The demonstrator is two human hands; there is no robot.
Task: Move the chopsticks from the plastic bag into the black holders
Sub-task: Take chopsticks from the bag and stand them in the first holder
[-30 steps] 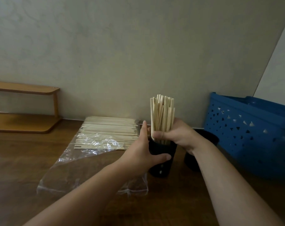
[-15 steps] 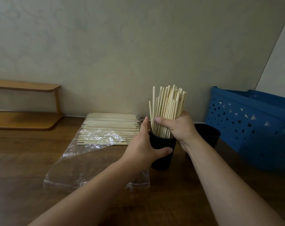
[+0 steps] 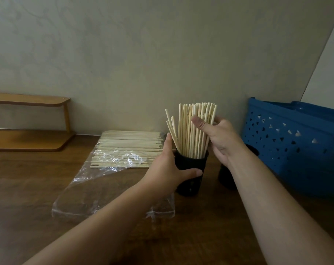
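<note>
Left hand [image 3: 169,167] grips the near black holder [image 3: 191,169], thumb across its front wall, fingers wrapped round the left and back side. Holder stands upright on the wooden bench [image 3: 28,188], its lower edge at the right end of the plastic bag [image 3: 97,188].

A bundle of chopsticks [image 3: 193,131] stands in this holder, tips up. Most are near vertical and packed together; a few on the left side lean outward to the left, apart from the main bundle.

Right hand [image 3: 217,134] is at the right side of the bundle, above the holder rim. Thumb lies across the front of the sticks, fingers curl behind them, so the hand holds the bundle loosely between thumb and fingers. How firmly it grips cannot be told.

Second black holder [image 3: 224,178] stands just right of the first, mostly hidden behind the right wrist; its contents cannot be seen.

The remaining chopsticks [image 3: 128,148] lie flat in a wide stack at the far end of the clear plastic bag, left of the first holder, running left to right. The bag's near end lies flat and crumpled on the bench.

Blue perforated basket [image 3: 296,142] sits at the right, against the wall [image 3: 143,54]. A small wooden shelf [image 3: 28,121] stands at far left on the bench.
</note>
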